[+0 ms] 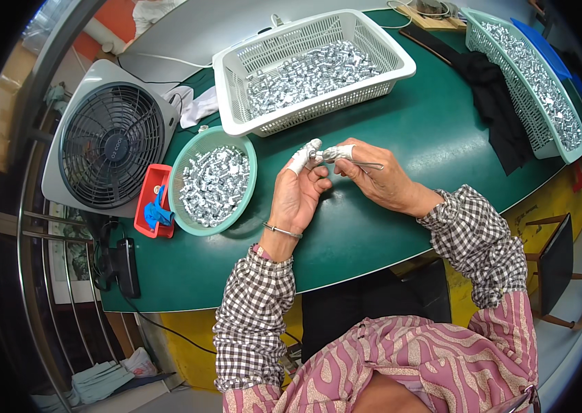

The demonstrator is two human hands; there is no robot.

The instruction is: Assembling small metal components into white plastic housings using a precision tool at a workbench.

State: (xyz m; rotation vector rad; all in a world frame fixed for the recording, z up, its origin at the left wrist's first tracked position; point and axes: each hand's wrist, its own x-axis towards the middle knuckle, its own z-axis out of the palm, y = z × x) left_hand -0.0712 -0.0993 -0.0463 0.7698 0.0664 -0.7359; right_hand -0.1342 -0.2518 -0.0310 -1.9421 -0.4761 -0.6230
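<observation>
Left hand (296,193): pinches shiny metal part (319,157)
Right hand (384,177): grips slender rod (371,165)
Basket (253,168): round plastic, hands' nine o'clock
Part's outline: fingertip-hidden

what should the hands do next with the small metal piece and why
The right hand should probably guide the thin metal tool gently to the small metal piece: the left hand pinches the piece, the right grips the tool, and the hands are close together. Whether tool and piece already touch is too small to tell.
</observation>
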